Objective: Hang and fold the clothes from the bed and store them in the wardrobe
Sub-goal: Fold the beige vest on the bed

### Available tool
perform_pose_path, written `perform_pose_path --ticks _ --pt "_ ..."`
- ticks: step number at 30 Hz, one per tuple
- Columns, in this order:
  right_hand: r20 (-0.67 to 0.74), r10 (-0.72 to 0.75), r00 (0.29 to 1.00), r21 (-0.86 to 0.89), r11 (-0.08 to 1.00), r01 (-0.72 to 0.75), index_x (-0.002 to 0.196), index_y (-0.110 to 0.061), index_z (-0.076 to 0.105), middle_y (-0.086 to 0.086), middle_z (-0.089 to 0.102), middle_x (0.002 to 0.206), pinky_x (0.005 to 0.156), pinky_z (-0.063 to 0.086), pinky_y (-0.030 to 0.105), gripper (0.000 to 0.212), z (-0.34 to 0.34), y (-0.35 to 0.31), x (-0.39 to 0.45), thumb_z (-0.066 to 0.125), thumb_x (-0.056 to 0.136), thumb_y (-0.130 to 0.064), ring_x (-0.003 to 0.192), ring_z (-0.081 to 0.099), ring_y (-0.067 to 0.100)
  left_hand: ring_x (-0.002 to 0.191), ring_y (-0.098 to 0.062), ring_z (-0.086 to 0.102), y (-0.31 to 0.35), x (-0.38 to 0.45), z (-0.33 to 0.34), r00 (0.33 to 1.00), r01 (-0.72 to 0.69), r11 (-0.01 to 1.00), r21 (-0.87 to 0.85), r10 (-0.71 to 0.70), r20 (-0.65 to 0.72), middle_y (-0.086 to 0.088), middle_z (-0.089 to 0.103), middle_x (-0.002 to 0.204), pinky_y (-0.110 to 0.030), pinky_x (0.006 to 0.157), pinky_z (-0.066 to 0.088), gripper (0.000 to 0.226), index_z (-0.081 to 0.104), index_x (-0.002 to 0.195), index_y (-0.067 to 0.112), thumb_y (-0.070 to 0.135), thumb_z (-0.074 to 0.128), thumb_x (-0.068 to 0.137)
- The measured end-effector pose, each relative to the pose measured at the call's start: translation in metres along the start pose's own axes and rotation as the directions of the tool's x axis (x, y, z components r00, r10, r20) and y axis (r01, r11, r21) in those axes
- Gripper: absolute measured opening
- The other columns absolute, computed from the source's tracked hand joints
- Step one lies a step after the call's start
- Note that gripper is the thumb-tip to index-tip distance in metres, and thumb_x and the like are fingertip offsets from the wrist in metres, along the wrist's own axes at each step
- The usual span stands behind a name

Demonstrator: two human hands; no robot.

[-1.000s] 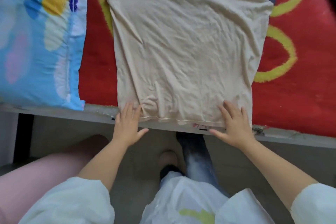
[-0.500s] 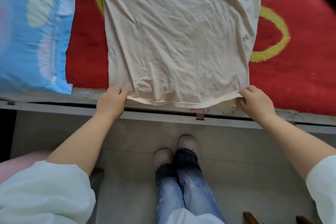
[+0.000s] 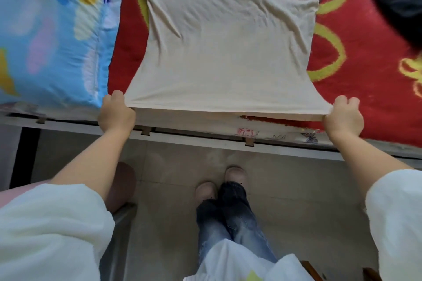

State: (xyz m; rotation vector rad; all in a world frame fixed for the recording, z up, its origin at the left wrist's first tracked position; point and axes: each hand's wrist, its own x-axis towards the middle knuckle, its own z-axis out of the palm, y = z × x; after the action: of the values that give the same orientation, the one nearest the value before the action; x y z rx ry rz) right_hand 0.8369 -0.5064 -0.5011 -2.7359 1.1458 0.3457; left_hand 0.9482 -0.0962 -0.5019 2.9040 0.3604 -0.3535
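A beige T-shirt (image 3: 228, 52) with dark sleeve trim and a small chest print lies front-up on the red blanket (image 3: 356, 89) of the bed. My left hand (image 3: 116, 113) grips the hem's left corner. My right hand (image 3: 343, 116) grips the hem's right corner. The hem is lifted off the bed and pulled taut between both hands, so the lower part of the shirt flares wide. The shirt's upper part still rests on the blanket.
A blue flowered pillow (image 3: 50, 36) lies left of the shirt. A dark garment (image 3: 397, 0) sits at the upper right. The bed's grey frame edge (image 3: 194, 141) runs across below my hands; tiled floor (image 3: 296, 201) and my feet are beneath.
My hands went from lying flat on the hem to gripping its two corners, then raised and stretched the hem sideways off the bed.
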Motion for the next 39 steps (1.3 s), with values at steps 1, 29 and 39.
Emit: perform_pose_path --ticks 1,29,39 --pt "-0.027 0.132 0.991 0.165 0.978 -0.125 0.109 0.003 0.045 0.028 0.043 0.121 0.074 0.037 0.043 0.022 -0.008 -0.004 0.0 0.037 0.088 0.003 0.099 0.05 0.044 0.085 -0.038 0.045 0.003 -0.001 -0.008 0.999 0.041 0.99 -0.132 -0.045 -0.028 -0.024 0.045 0.097 -0.038 0.067 0.03 0.019 0.044 0.097 -0.001 -0.01 0.035 0.084" --pt "0.099 0.479 0.872 0.678 0.609 -0.411 0.099 -0.01 0.043 0.019 0.048 0.11 0.079 0.049 0.048 0.025 -0.014 0.035 -0.012 0.03 0.084 0.004 0.093 0.048 0.032 0.096 -0.036 0.05 -0.028 -0.007 -0.007 0.959 0.172 0.984 -0.057 -0.154 0.239 -0.025 0.05 0.12 -0.041 0.08 0.044 0.023 0.05 0.107 0.011 0.0 0.038 0.091" --pt "0.1 0.438 0.893 0.497 0.756 -0.426 0.112 -0.007 0.042 0.025 0.05 0.115 0.072 0.048 0.041 0.032 -0.011 0.048 -0.025 0.026 0.086 0.004 0.092 0.05 0.034 0.102 -0.037 0.051 -0.033 -0.02 -0.009 0.981 0.008 0.994 -0.105 0.013 0.193 -0.024 0.057 0.112 -0.034 0.078 0.039 0.031 0.059 0.112 0.002 -0.007 0.043 0.087"
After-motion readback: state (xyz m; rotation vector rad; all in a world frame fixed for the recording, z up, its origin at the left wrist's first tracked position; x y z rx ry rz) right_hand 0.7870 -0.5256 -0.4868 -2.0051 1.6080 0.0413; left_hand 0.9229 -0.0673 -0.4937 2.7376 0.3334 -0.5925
